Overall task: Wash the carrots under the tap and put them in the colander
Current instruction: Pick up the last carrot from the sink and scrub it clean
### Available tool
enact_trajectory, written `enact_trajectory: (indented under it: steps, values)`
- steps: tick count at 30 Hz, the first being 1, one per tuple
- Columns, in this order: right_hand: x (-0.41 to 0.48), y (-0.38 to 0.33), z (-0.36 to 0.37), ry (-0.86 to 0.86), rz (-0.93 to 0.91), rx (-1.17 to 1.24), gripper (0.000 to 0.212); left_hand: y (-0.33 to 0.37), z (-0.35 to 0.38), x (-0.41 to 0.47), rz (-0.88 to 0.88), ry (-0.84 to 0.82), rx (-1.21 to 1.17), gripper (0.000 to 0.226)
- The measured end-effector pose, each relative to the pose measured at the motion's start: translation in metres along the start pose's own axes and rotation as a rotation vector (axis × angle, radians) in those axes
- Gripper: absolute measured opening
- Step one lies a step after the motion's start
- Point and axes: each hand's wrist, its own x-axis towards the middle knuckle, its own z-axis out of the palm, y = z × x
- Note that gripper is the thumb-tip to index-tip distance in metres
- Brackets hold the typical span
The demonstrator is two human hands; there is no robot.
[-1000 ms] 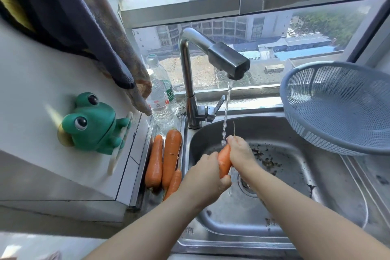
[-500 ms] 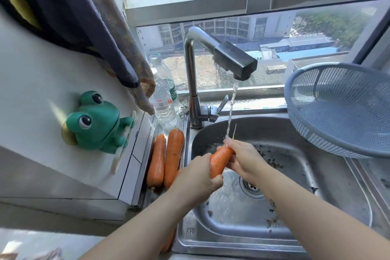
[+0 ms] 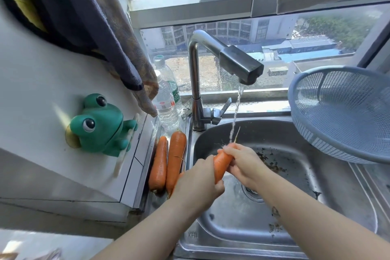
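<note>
Steel sink top (image 3: 211, 248) bears carrots (image 3: 175, 158), bottles (image 3: 166, 107), colander (image 3: 341, 116).

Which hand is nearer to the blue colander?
Right. The right hand grips the carrot near its tip, left of the colander; the left hand holds its thick end, farther left.

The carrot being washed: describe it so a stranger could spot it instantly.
Find the steel sink below the window and follow the stream from the tap down. The carrot is under it, gripped by the left hand and right hand. The other carrots lie untouched left of the sink.
</note>
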Motion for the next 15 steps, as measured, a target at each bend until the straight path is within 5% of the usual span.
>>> enact_trajectory:
  steps: [4, 9, 15]
  values:
    - [0.002, -0.003, -0.001, 0.055, 0.01, 0.007, 0.012, 0.004, 0.004, -0.004, 0.03, 0.013, 0.089, 0.041]
    - [-0.004, -0.018, -0.02, -0.238, 0.124, 0.039, 0.017, -0.004, -0.002, -0.001, 0.009, -0.017, -0.012, 0.023]
    - [-0.004, -0.018, -0.022, -0.308, 0.13, 0.026, 0.022, -0.003, 0.0, -0.005, 0.011, -0.006, -0.003, 0.028]
